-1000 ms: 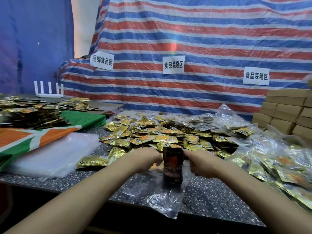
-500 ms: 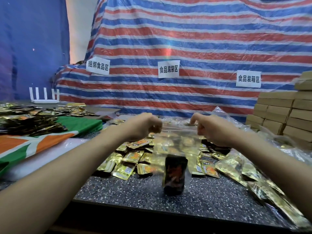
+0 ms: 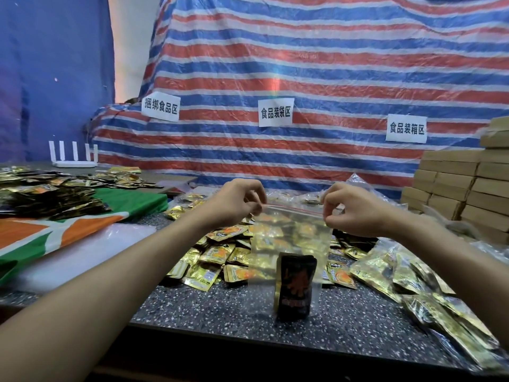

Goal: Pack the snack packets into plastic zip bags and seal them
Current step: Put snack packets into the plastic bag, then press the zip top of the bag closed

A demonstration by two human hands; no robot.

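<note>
A clear plastic zip bag (image 3: 289, 238) hangs upright above the speckled table (image 3: 220, 312). My left hand (image 3: 237, 202) pinches the left end of its red zip strip. My right hand (image 3: 349, 209) pinches the right end. At the bottom of the bag stands a stack of dark snack packets (image 3: 296, 290). Behind the bag lies a heap of loose gold snack packets (image 3: 217, 257).
Filled zip bags (image 3: 429, 293) lie in a pile on the right. Stacked cardboard boxes (image 3: 462, 188) stand at the far right. A sheet of clear bags (image 3: 82, 257) and a green-orange cloth (image 3: 68, 224) with more packets are on the left. A striped tarp hangs behind.
Both hands have lifted the zip bag from the table by its top edge, and the dark packets now hang at its bottom. The hands have spread apart along the zip strip.
</note>
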